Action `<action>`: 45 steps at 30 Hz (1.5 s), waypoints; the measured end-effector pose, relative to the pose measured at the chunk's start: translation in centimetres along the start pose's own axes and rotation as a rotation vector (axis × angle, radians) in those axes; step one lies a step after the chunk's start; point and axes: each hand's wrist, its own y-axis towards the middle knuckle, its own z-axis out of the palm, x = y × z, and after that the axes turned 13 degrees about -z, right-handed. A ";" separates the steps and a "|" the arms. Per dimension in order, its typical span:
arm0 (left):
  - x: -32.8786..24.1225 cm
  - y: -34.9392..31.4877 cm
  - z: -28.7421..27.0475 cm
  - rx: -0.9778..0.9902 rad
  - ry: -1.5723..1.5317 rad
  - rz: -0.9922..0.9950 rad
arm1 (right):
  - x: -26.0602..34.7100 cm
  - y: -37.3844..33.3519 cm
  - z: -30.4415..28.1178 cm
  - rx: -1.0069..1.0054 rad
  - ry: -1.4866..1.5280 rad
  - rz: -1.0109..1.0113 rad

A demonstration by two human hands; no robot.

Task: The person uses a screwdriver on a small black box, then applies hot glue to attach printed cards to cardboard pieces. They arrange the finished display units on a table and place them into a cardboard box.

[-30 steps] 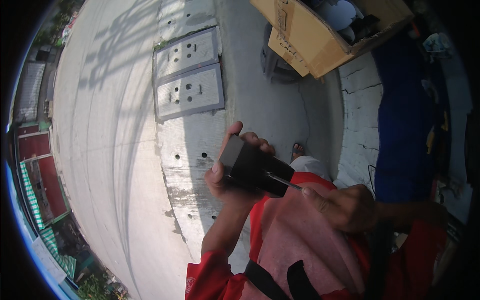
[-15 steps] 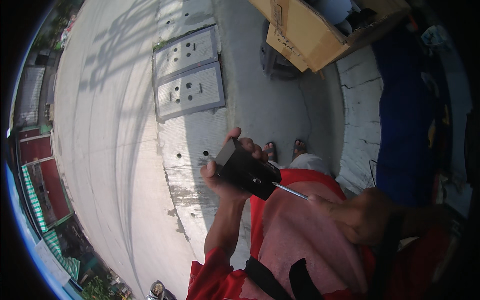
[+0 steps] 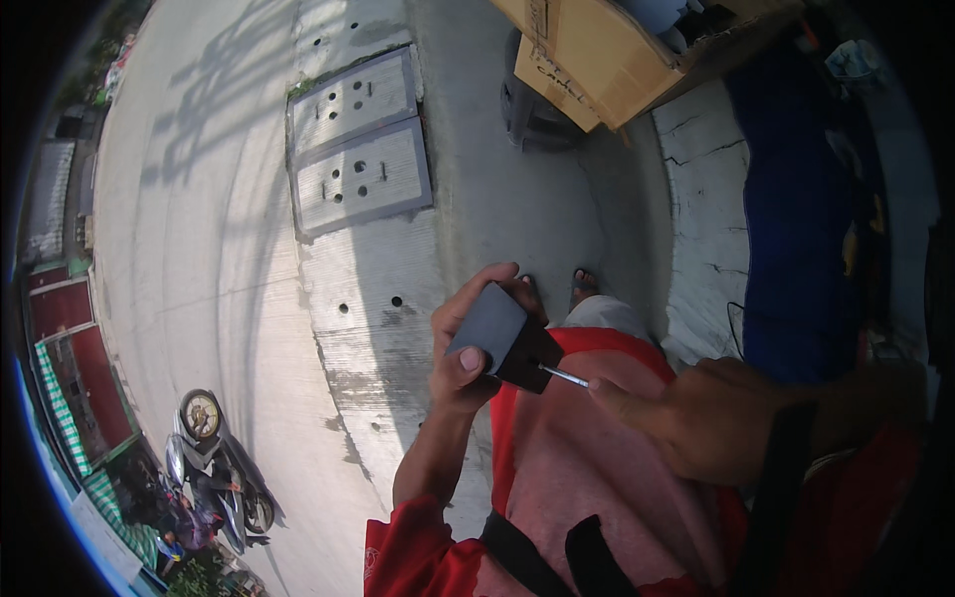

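My left hand is closed around a small black box, its thumb pressed on the near side and its other fingers behind. One broad face of the box catches the light and looks dark grey. From the right, my right hand grips a screwdriver, whose handle is hidden in the fist. Its thin metal shaft points left, and the tip meets the box's right-hand end; whether it sits in a screw or hole is too small to tell.
An open cardboard box rests on a dark plastic stool ahead. Dark blue cloth hangs along the right. Concrete covers are set in the pavement ahead left. A motorcycle with a person beside it is on the road at lower left.
The black box has turned in my left hand, so its broad grey face shows more. The screwdriver tip stays at its end. A motorcycle has come up into view at lower left.
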 end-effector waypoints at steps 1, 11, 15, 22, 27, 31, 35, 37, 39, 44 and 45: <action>0.1 0.0 -0.2 -0.031 -0.041 -0.001 | -0.1 0.2 0.1 0.016 0.036 0.009; 0.1 1.1 1.6 -0.244 -0.577 0.197 | -4.6 4.7 5.9 -0.472 -0.275 -0.342; 2.1 1.9 1.4 -0.346 -0.802 0.141 | -4.6 7.7 3.4 -0.664 -0.287 -0.413; 1.8 -1.2 -2.7 -0.376 -0.573 0.270 | -2.2 4.5 -3.4 -0.373 -0.209 -0.291; 1.1 -2.4 -2.6 -0.342 -0.534 0.331 | -1.2 4.2 -3.6 0.028 -0.121 -0.191; 0.9 -2.5 -2.9 -0.303 -0.374 0.351 | -1.0 5.4 -4.2 0.111 -0.085 -0.211; 0.4 -3.0 -3.1 -0.308 -0.260 0.326 | -0.5 6.2 -5.0 0.218 -0.032 -0.135; 0.0 -3.4 -2.9 -0.309 -0.131 0.281 | -0.2 6.2 -5.3 0.264 0.051 -0.060; -0.5 -3.6 -2.6 -0.290 -0.129 0.248 | -0.1 6.1 -5.6 0.295 0.215 0.017; -1.3 -3.4 -2.0 -0.290 -0.088 0.270 | 0.0 5.6 -5.0 0.172 0.156 -0.151; -1.3 -3.3 -1.9 -0.296 -0.060 0.269 | 0.0 5.5 -4.9 0.217 0.126 -0.132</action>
